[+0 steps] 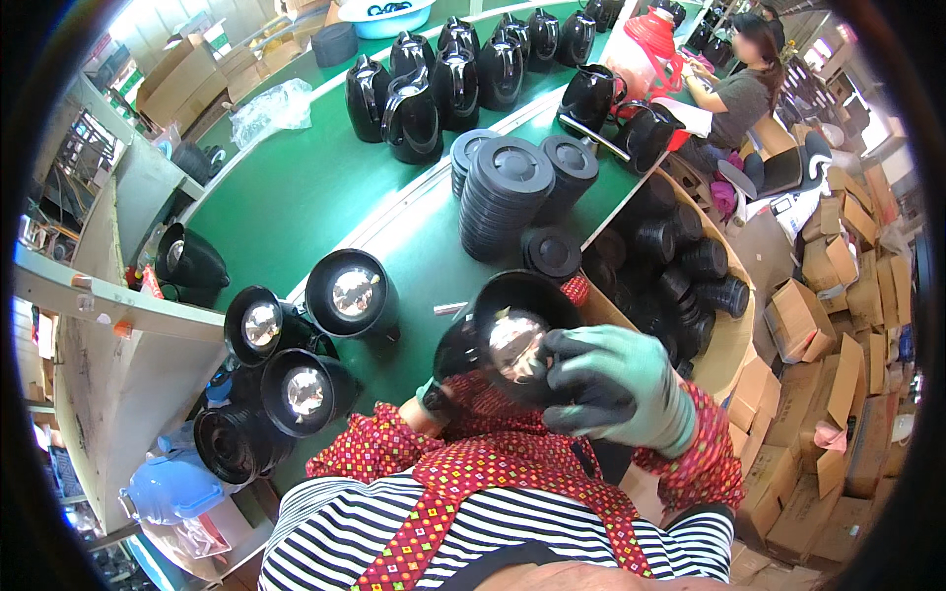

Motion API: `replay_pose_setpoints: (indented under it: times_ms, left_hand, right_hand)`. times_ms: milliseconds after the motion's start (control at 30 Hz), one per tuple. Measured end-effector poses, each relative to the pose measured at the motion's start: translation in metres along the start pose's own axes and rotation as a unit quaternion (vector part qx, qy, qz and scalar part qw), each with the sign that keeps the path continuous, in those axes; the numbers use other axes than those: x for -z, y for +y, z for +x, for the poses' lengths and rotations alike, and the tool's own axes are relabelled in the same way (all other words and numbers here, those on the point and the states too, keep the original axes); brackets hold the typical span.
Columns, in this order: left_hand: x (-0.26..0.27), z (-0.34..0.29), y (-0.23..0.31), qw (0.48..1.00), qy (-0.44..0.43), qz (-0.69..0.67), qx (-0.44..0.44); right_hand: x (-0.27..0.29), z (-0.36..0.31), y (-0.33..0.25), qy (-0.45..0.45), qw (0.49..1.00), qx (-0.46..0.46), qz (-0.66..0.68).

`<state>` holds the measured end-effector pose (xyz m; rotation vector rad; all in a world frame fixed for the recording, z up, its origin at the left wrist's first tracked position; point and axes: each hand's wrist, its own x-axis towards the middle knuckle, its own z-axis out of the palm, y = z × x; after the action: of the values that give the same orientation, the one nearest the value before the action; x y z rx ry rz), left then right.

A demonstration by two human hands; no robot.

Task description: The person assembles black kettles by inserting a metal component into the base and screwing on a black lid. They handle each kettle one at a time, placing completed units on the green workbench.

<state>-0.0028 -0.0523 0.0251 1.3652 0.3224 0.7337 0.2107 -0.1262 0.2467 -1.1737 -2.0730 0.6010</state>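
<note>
From the head camera I see my right hand (619, 386), gloved, fingers curled onto the rim of a black kettle (512, 340) just below centre. My left hand (434, 396) is mostly hidden under it, grip unclear. At 9 o'clock stand 3 more open kettles (296, 345); at 12, stacked black lids (503, 192).

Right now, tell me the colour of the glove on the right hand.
Light green back with dark grey fingers; the right hand shows best in the head view, on the black kettle body.
</note>
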Motion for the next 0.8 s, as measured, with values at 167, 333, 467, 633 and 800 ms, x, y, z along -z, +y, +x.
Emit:
replay_pose_setpoints:
  times_ms: [167, 333, 467, 633, 800]
  left_hand:
    - [0.009, -0.005, -0.008, 1.000, 0.017, -0.007, 0.023]
    - [0.021, -0.007, -0.010, 0.998, 0.034, -0.021, 0.039]
    - [0.026, -0.011, -0.013, 0.997, 0.045, -0.035, 0.052]
    - [0.030, -0.010, -0.024, 0.991, 0.071, -0.083, 0.071]
    - [0.023, -0.018, -0.046, 0.959, 0.098, -0.242, 0.110]
  right_hand:
    - [-0.017, 0.097, 0.109, 0.177, 0.971, -0.036, -0.157]
    - [-0.055, 0.166, 0.223, 0.047, 0.915, -0.193, -0.352]
    - [-0.051, 0.180, 0.229, 0.053, 0.930, -0.197, -0.305]
    - [-0.023, 0.128, 0.165, 0.178, 0.965, -0.056, -0.184]
    - [0.000, 0.008, 0.072, 0.139, 0.987, -0.066, -0.050]
